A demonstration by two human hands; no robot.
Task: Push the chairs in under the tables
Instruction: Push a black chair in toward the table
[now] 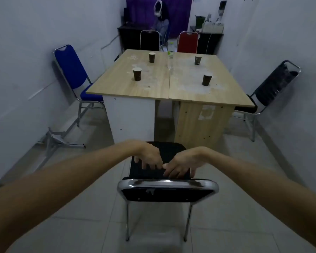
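A black chair with a chrome frame (168, 189) stands right in front of me, its back towards me and its seat facing two joined wooden tables (135, 88). It stands back from the tables' near end with floor between. My left hand (150, 158) and my right hand (182, 165) reach over the backrest and hover above the seat, fingers spread and pointing down, fingertips close together. Neither hand grips the frame. A blue chair (71, 70) stands at the left side, a black chair (274, 83) at the right, and a black chair (149, 40) and a red chair (188, 42) at the far end.
Several dark paper cups (137, 74) and a clear bottle (171, 55) stand on the tabletops. A folded metal stand (58, 139) lies on the floor by the left wall. A person (161, 21) sits at a dark desk at the back. Walls run close on both sides.
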